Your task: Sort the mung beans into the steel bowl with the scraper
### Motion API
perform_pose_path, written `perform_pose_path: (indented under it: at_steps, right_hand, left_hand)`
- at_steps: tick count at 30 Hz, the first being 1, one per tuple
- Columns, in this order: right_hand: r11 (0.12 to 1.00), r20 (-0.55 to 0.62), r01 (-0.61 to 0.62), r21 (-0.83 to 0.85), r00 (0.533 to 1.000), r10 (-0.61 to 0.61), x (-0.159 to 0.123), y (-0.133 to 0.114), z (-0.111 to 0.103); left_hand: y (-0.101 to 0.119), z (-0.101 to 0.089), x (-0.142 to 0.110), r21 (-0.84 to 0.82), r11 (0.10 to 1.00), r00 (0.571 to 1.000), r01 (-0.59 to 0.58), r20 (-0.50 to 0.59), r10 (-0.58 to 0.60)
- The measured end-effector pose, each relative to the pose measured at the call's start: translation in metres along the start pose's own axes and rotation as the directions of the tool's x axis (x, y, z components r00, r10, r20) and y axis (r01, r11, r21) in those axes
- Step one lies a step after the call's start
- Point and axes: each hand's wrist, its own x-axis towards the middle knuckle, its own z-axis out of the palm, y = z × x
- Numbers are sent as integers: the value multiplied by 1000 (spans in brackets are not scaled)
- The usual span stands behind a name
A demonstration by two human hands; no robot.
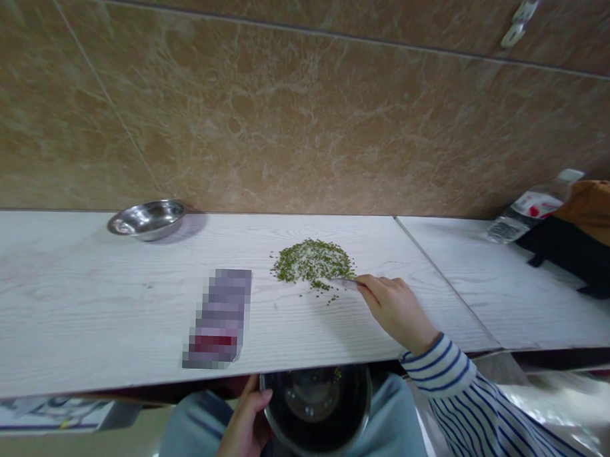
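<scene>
A pile of small green beans mixed with white grains [314, 262] lies on the white wood-grain table. At its right edge, my right hand [395, 308] pinches a thin metal spoon [342, 280], whose far end touches the pile. Several loose beans are scattered just in front. Below the table's front edge, my left hand [248, 420] grips the left rim of a deep metal bowl [317, 449] held between my knees. A few green beans show inside that bowl, near its far wall.
A shallow metal bowl [148, 222] stands at the back left by the tiled wall [289, 121]. A pixelated flat object [219, 319] lies left of the pile. To the right are a plastic bottle [530, 208], tilted, and a black and brown bag [585, 228].
</scene>
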Motion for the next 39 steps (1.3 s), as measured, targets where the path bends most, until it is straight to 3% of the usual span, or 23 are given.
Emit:
perform_pose_path:
  at_steps: [21,39]
  right_hand:
    - [999,32,-18,-28,999,19,-2,-6,-2]
    - [999,16,34,8,999,-34,-10,-9,-3]
  left_hand:
    - [-1,1,0,8,1000,1000,-2,14,2]
    - [-2,-1,1,-13,1000,1000,-10,-5,10]
